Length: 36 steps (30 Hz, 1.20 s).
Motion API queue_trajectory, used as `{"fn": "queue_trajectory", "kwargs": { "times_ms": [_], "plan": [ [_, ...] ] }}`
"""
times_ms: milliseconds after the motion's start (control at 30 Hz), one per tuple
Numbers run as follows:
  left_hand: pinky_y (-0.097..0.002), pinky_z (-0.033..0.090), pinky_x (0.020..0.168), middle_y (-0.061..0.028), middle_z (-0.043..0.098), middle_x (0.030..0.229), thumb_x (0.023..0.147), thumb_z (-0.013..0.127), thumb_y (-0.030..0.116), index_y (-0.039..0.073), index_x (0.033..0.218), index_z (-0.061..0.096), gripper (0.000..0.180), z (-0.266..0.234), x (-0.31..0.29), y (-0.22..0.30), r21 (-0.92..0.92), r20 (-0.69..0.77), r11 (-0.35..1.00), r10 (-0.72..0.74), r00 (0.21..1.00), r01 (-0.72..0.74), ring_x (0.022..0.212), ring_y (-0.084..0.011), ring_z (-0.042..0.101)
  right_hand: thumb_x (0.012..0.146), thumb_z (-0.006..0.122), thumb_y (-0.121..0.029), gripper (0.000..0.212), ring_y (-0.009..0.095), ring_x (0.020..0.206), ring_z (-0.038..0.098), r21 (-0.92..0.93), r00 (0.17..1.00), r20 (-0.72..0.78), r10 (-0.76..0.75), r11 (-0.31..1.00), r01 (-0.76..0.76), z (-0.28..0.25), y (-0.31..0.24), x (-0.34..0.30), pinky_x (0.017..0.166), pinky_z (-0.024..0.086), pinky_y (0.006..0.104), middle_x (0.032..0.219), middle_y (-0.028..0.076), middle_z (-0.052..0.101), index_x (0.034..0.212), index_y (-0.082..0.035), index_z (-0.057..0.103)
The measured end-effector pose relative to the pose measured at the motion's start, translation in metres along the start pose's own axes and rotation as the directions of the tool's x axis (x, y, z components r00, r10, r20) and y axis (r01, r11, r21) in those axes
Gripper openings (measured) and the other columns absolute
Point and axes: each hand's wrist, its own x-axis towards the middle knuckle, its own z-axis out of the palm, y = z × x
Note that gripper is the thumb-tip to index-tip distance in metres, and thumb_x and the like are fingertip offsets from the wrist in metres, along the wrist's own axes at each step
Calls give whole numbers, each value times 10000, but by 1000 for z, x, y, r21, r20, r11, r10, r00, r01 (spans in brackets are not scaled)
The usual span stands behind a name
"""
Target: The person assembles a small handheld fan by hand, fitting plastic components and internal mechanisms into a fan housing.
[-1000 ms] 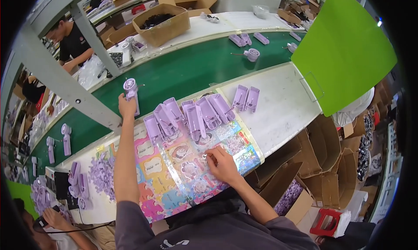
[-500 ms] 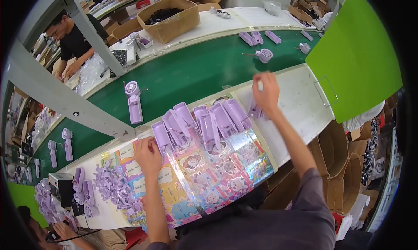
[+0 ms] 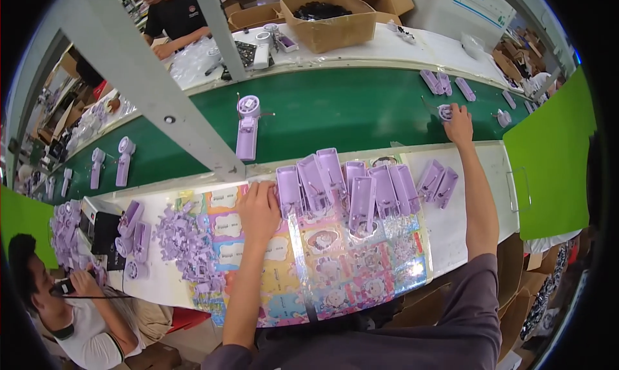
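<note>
My right hand [image 3: 459, 126] reaches out over the green conveyor belt, its fingers closed on a round light-purple fan head [image 3: 444, 112] with a thin wire. The palm side and thumb are mostly hidden. My left hand [image 3: 259, 210] rests on the colourful printed sheet [image 3: 322, 267], fingers loosely bent and nothing seen in them, beside the leftmost long purple handle shell [image 3: 289, 186]. Several such open shells lie in a row along the sheet's far edge, with wires inside some. Two more purple shells [image 3: 438, 181] lie on the white tabletop to the right.
The green belt [image 3: 335, 105] carries a purple fan body [image 3: 247, 128] and other shells. A heap of small purple parts [image 3: 187, 244] lies left of my left hand. A grey post [image 3: 161, 105] crosses the left side. A green panel [image 3: 548, 157] stands right. Co-workers sit far left and near left.
My right hand has moved from above the white tabletop out to the fan head on the belt and closed on it. The view has turned left; my left hand stays by the shells.
</note>
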Motion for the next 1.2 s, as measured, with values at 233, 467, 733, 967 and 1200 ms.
{"fn": "queue_trajectory", "kwargs": {
  "times_ms": [233, 467, 733, 967, 1200],
  "plan": [
    [-431, 484, 676, -100, 662, 822, 885, 628, 43, 63, 924, 672, 62, 3, -1, -7, -249, -8, 959, -142, 990, 135, 746, -311, 647, 717, 827, -169, 515, 427, 1019, 611, 213, 1000, 14, -10, 977, 7, -15, -11, -24, 892, 518, 487, 1140, 217, 592, 1127, -29, 549],
    [-260, 436, 598, -33, 604, 816, 906, 644, -6, 9, 993, 680, 95, -28, -26, 40, -631, -328, 775, -297, 897, 26, 669, -107, 543, 749, 858, -308, 545, 301, 882, 600, 609, 961, -227, -159, 747, 268, -116, -145, -90, 808, 497, 397, 989, 159, 604, 1085, 3, 563],
    [-292, 488, 904, -85, 540, 1228, 1007, 637, 266, 36, 1327, 519, 412, -66, -92, 71, -962, 197, 32, -607, 769, 272, 1076, -141, 567, 735, 867, -267, 471, 321, 857, 618, 769, 535, -243, -809, 176, 615, -210, -331, -252, 752, 510, 392, 969, 135, 612, 1069, -56, 610],
    [-313, 537, 837, -103, 614, 1158, 891, 728, 119, -5, 1281, 534, 453, -119, -208, 3, -924, 157, 208, -560, 814, 321, 962, -167, 648, 894, 687, -170, 171, 243, 852, 664, 938, 556, -15, -831, 180, 295, -147, -430, -265, 750, 521, 374, 917, 102, 687, 1028, -64, 698],
    [-380, 459, 1004, -159, 519, 1286, 863, 707, 138, -22, 1281, 548, 475, -146, -228, -33, -834, -227, 526, -599, 768, 164, 1165, -268, 551, 868, 718, -190, 247, 319, 1005, 631, 871, 540, -53, -840, 226, 437, -111, -482, -313, 834, 528, 447, 1066, 121, 626, 1087, -89, 666]
  ]
}}
